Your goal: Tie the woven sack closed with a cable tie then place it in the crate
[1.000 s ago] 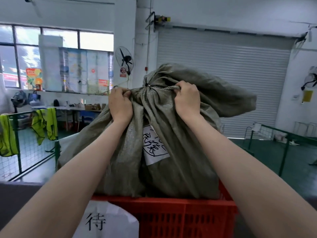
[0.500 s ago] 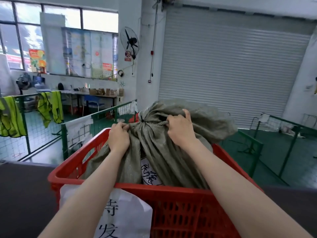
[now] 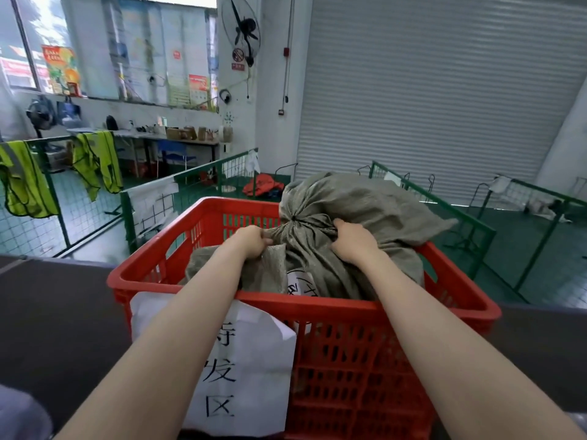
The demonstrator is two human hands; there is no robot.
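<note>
1. Both hands grip the woven sack (image 3: 365, 211) — the left hand (image 3: 251, 241) has its fingers curled shut on a fold of cloth at about 9 o'clock from the gathered neck (image 3: 293, 219), and the right hand (image 3: 352, 241) has its fingers clenched on the fabric at about 4 o'clock from it.
2. A second ago the sack hung high above the crate rim; half a second ago it was partly lowered; now its body sits down inside the red crate (image 3: 397, 308), with only the tied top bulging over the far rim toward 1 o'clock.
3. The neck is cinched to a tight pucker, so the tying step looks done — the cable tie itself is too small to make out.
4. A white label (image 3: 301, 285) on the sack now shows just above the near rim, partly hidden by it.
5. The placing step appears nearly complete; what remains, most likely, is letting go and checking that the sack settles without tipping out over the far side.
6. A paper sign (image 3: 251, 369) hangs on the crate's near wall at 6 o'clock.
</note>
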